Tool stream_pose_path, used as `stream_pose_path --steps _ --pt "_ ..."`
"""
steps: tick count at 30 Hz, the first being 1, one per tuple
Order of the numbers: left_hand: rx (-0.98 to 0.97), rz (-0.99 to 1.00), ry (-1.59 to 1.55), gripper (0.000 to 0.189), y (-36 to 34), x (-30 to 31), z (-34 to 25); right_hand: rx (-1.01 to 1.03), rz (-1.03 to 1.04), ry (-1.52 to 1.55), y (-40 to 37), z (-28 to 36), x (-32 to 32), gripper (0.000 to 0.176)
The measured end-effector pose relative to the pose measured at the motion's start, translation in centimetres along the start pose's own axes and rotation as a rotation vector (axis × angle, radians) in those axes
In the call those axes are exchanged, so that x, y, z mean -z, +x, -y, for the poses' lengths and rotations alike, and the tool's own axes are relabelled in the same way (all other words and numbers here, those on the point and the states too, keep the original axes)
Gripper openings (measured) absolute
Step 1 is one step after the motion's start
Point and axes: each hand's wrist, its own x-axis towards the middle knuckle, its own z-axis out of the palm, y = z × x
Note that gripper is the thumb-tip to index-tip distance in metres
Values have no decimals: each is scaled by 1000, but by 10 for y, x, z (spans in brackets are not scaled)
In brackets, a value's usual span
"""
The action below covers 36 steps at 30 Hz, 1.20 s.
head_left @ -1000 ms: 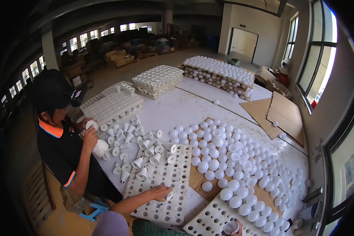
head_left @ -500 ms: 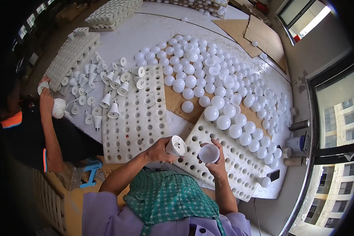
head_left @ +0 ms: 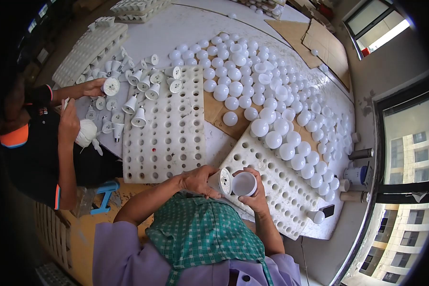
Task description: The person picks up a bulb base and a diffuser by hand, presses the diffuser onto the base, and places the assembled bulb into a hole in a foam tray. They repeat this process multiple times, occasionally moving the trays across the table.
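My left hand (head_left: 199, 181) is closed round a white bulb base (head_left: 220, 182), its round end facing right. In my right hand (head_left: 257, 198) is a hollow white bulb cover (head_left: 244, 184), its opening facing up toward the camera. The base and the cover are side by side, rims close together or touching. Both hands are over the near edge of a white foam tray with holes (head_left: 283, 193). Many round white covers (head_left: 260, 127) stand on its far side and beyond. More bulb bases (head_left: 139, 117) lie on a second foam tray (head_left: 164, 152) at the left.
A co-worker's hands (head_left: 70, 119) are at the left, one holding a bulb base (head_left: 111, 86). Stacked foam trays (head_left: 90, 47) stand behind. Cardboard (head_left: 328, 52) lies at the back right. A phone (head_left: 327, 210), metal cylinders (head_left: 361, 153) and a blue stool (head_left: 104, 196) are also in view.
My two hands have come together, bringing the base and cover side by side. The co-worker's one hand has reached right with a base. The whole view has shifted slightly.
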Motion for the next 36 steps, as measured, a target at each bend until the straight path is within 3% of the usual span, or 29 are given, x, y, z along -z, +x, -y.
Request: stream_pose_path --steps 16,19,22,25,32,35,36 --pt "56 -12 90 49 -4 3 -1 -32 35 -11 3 5 -4 82" --pt "90 -20 163 50 -3 3 -5 29 72 -217 5 11 -4 81" --pt "183 -18 270 51 -3 0 -20 76 238 -755 7 25 -9 86" --pt "259 17 361 51 0 1 -17 21 336 -907 10 42 -19 88" --pt "263 40 454 50 0 1 -18 -37 392 -927 13 40 -26 88" --pt "258 39 374 53 0 -3 -23 41 347 -849 14 28 -31 88" --pt "258 40 374 53 1 -4 -19 203 283 -825 13 25 -33 85"
